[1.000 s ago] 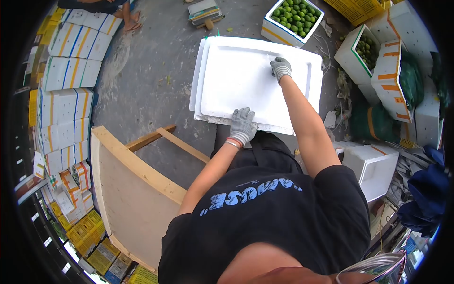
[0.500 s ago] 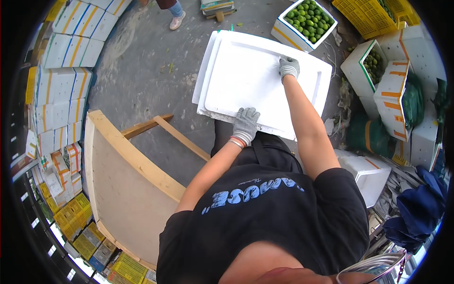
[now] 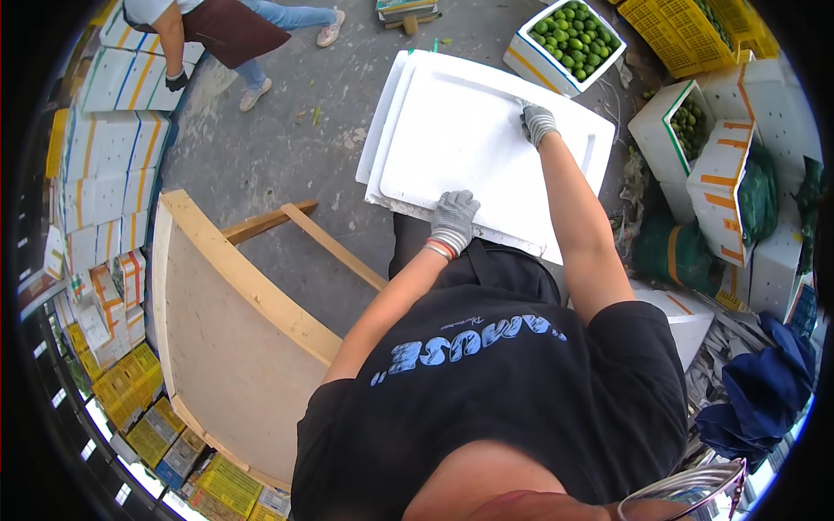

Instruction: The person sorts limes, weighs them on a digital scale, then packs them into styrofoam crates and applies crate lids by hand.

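Foam lid (image 3: pixel 473 139), upper centre
Likely light, brittle; hold its edges. Your left hand (image 3: pixel 454 215) lies flat; right hand (image 3: pixel 538 123) curls, pinch unclear.

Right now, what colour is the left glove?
Left glove: grey, with a striped grey-and-white cuff; head view shows it best.

The left hand (image 3: pixel 456 217), in a gray glove, is resting on the near edge of a white foam lid (image 3: pixel 469 139). The right hand (image 3: pixel 538 126), gloved too, is curling its fingers on top, near the far side. A foam box (image 3: pixel 532 66) of green fruit (image 3: pixel 573 39) is sitting just past the lid. Another person (image 3: pixel 230 33) is taking a wide step beside stacked boxes (image 3: pixel 109 143).
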Demonstrator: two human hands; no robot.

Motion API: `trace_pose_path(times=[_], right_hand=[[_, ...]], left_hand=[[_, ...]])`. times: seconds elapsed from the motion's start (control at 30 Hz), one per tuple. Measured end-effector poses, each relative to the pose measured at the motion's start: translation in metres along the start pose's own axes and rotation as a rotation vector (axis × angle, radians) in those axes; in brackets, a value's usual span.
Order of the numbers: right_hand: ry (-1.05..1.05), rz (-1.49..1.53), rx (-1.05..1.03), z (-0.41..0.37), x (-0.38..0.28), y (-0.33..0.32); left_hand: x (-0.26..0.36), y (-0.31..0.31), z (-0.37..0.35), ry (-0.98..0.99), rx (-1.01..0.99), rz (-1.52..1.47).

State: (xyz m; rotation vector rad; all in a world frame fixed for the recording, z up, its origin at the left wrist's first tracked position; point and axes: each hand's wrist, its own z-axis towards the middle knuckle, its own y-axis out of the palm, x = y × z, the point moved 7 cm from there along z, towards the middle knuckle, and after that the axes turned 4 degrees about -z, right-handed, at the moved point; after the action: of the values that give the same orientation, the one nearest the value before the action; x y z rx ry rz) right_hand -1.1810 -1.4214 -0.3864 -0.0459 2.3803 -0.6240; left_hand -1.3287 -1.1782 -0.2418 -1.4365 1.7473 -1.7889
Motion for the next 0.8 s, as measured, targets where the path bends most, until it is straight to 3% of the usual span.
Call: trace_pose_path(times=[0.1, 0.2, 0.3, 0.4, 0.5, 0.53, 0.57, 0.67, 0.7, 0.8], right_hand=[[0.176, 0.122, -0.059, -0.044, -0.017, -0.007], [0.153, 0.002, -0.098, -0.041, -0.019, -0.008], [0.253, 0.226, -0.073, -0.067, -0.027, -0.012], [0.225, 0.353, -0.076, -0.063, -0.024, -0.004], [0.093, 0.129, 0.124, -0.069, -0.035, -0.019], [0.216, 0.389, -0.196, -0.038, -0.024, -0.018], [0.21, 0.366, -0.204, -0.043, -0.028, -0.022], [0.184, 0.317, -0.205, -0.069, -0.064, -0.055], [0.17, 0.298, -0.2, -0.079, -0.076, -0.064], [0.23, 0.692, -0.189, -0.087, -0.069, -0.083]], left_hand=[[0.0, -0.005, 0.001, -0.02, -0.029, -0.023], [0.003, -0.012, 0.004, -0.028, -0.041, -0.061], [0.002, -0.01, 0.005, -0.03, -0.057, -0.078], [0.002, -0.008, 0.008, -0.025, -0.055, -0.064], [-0.004, -0.002, 0.011, -0.042, -0.095, -0.007], [-0.006, 0.002, 0.012, -0.052, -0.118, 0.016], [-0.007, -0.007, 0.015, -0.079, -0.117, -0.055], [-0.013, -0.009, 0.039, -0.355, -0.517, -0.167], [-0.011, -0.017, 0.051, -0.351, -0.457, -0.204], [-0.014, -0.03, 0.088, -0.337, -0.294, -0.256]])
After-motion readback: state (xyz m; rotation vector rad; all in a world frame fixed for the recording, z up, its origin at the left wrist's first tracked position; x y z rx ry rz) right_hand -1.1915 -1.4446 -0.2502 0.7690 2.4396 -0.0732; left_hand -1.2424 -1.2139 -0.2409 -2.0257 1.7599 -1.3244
